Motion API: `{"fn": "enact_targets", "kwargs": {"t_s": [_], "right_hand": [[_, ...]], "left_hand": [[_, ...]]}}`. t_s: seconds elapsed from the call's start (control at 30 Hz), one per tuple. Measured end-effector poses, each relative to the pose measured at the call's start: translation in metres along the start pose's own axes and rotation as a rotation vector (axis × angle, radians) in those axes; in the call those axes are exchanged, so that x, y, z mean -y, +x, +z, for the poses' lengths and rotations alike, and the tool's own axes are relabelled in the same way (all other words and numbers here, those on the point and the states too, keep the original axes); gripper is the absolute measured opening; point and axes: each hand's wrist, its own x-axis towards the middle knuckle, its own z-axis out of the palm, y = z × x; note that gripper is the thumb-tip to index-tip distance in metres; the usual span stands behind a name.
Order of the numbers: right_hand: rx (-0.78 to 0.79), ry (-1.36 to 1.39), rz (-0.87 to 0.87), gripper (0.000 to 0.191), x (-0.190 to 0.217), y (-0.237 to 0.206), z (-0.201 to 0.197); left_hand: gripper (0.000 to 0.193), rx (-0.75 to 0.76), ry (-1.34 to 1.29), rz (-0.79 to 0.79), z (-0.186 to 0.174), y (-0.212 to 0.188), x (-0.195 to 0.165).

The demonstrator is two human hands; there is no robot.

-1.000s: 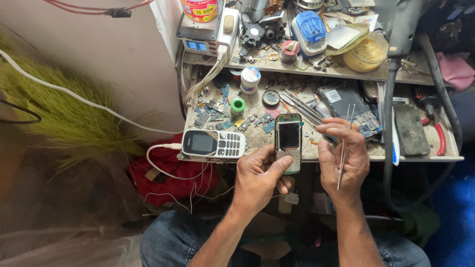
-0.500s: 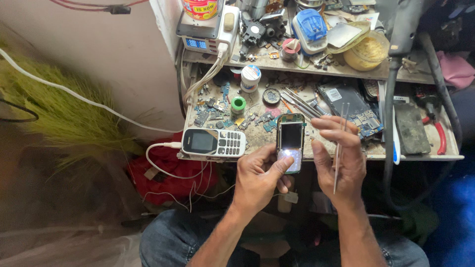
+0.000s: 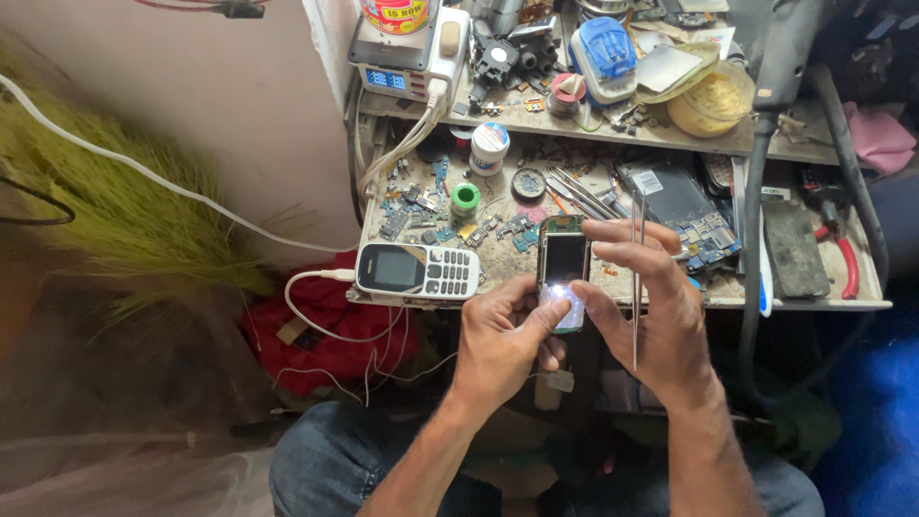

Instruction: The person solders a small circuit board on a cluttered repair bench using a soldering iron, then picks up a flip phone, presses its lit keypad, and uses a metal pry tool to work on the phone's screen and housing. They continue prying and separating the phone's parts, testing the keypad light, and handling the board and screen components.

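Both hands hold a small open phone (image 3: 563, 273) with a dark screen and glowing keypad, at 12 o'clock from the knees. The left hand (image 3: 503, 340) grips its lower end; the right hand (image 3: 651, 297) pinches its side and thin metal tweezers (image 3: 636, 287). A grey keypad phone (image 3: 416, 273) lies at 9 o'clock on the cluttered bench (image 3: 814, 302).

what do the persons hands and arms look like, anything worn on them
Both hands are bare: no gloves, rings or wristwatch show on the left hand or the right hand. Both forearms are uncovered as far as the picture's lower edge, so no sleeve is in view. The fingernails are short. Below the arms, blue denim trousers cover the legs.
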Motion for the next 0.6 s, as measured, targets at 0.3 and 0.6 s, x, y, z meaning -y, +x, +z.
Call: {"fn": "enact_targets", "kwargs": {"t_s": [0.3, 0.6], "right_hand": [[-0.076, 0.355, 0.255, 0.031, -0.001, -0.004, 0.002], [-0.18, 0.635, 0.266, 0.022, 0.007, 0.012, -0.009]], "left_hand": [[0.023, -0.007, -0.02, -0.018, 0.003, 0.0, -0.008], [0.021, 0.019, -0.098, -0.041, 0.011, -0.012, -0.039]]}}
